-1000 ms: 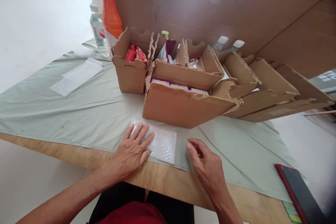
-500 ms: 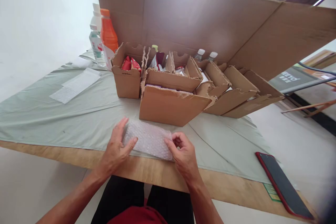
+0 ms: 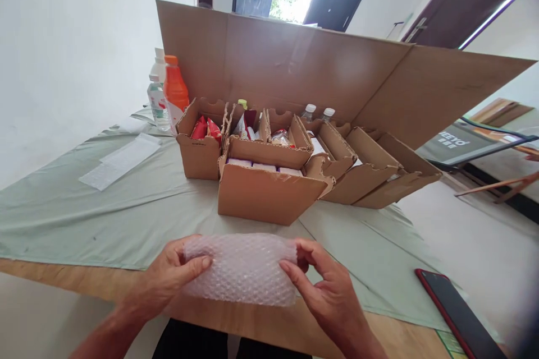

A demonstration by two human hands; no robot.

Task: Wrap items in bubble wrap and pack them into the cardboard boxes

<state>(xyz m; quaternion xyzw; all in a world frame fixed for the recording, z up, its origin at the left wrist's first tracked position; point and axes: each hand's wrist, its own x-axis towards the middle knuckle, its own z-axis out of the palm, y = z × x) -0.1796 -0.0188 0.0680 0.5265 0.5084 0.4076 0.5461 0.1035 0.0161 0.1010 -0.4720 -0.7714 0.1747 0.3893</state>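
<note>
A piece of clear bubble wrap [image 3: 244, 269] is stretched between my two hands above the table's front edge. My left hand [image 3: 172, 269] pinches its left end, thumb on the near face and fingers behind. At the other end, my right hand [image 3: 322, 277] grips the upper right corner between thumb and fingers. Whether anything lies inside the wrap cannot be made out. Just beyond it stands a low cardboard box [image 3: 256, 193] with several white-and-purple packs in it.
Cardboard bins [image 3: 202, 157] with packaged goods stand in a row before a tall cardboard panel [image 3: 295, 61]. An orange bottle [image 3: 175, 90] stands at the back left. More bubble wrap [image 3: 122, 160] lies on the green cloth [image 3: 54, 224]. A phone [image 3: 457, 314] rests at the right.
The bubble wrap has come up off the table and nearer to me, with both hands on it. My left hand has closed on its left end. The view has tilted upward.
</note>
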